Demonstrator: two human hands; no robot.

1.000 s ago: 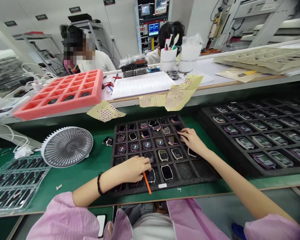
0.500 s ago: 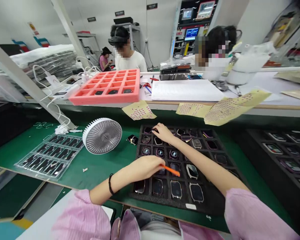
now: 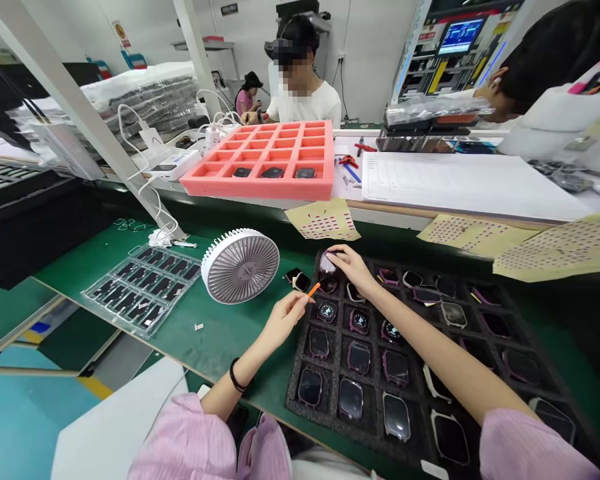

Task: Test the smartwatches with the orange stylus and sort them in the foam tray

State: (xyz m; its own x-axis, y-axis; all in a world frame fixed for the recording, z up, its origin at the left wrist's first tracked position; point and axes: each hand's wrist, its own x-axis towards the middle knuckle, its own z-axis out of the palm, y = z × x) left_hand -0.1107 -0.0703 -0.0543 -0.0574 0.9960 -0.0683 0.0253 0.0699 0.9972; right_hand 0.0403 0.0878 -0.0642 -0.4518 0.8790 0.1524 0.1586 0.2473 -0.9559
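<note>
Pinching the stick between thumb and fingertips, the left hand is hovering over the left edge of the tray, tip just on the near side of the corner watch. The right hand is resting just right of that watch, half curled, fingers touching its upper edge; I cannot tell whether they are gripping it. Glare is washing out its face. The right forearm is covering several cells.
</note>
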